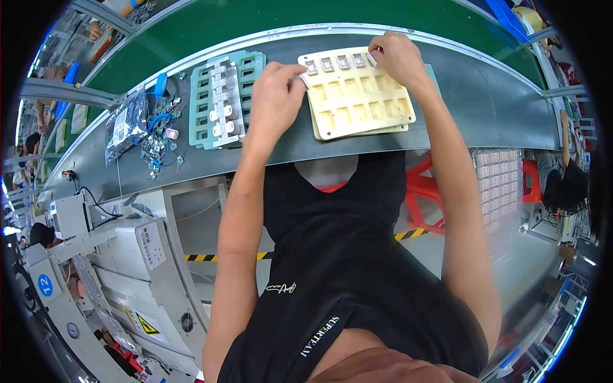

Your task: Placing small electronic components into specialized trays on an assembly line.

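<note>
Head view: cream tray (357,105) between both hands' grips.

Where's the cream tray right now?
In the head view, the cream tray lies on the grey bench, right of the green tray, between both hands.
</note>
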`<state>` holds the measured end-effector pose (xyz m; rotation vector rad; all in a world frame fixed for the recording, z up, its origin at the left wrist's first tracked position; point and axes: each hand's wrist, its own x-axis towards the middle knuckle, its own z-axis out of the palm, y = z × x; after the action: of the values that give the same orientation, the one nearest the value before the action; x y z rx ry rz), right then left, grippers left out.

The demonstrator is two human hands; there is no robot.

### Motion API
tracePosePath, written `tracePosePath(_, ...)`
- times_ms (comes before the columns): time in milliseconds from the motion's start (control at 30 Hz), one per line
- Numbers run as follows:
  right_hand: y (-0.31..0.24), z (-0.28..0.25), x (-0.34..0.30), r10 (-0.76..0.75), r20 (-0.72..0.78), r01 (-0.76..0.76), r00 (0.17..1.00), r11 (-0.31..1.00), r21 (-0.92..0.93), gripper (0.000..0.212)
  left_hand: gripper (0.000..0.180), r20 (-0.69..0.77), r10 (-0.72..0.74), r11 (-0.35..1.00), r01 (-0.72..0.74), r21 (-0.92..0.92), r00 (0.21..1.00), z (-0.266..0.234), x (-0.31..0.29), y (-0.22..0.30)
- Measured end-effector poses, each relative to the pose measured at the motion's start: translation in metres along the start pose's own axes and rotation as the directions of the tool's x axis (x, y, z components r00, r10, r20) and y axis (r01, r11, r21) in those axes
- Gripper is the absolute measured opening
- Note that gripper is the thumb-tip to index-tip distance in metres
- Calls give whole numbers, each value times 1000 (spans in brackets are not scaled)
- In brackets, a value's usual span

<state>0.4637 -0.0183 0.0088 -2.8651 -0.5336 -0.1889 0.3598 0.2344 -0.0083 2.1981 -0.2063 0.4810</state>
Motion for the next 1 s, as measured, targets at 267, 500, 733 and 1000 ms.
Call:
tracePosePath(267, 5, 21, -13, -10, -211, 18, 978, 999, 36, 18, 17, 35, -30, 996, 27, 88, 999, 36, 0, -1)
tracePosePath(500, 26, 5, -7, -75, -404, 95, 912, 995, 28, 23, 12, 39, 110, 955, -117, 273, 993, 46, -3, 7)
tracePosePath(733, 29, -11, -19, 5, -159, 10, 987, 996, 88, 29, 13, 141, -10, 958, -31, 286, 990, 39, 10, 3)
tracePosePath(1000, 25, 9, -18, -106, 4, 106, 994, 994, 15, 33, 21, 10, -3, 998, 2, 69, 1000, 27, -10, 3)
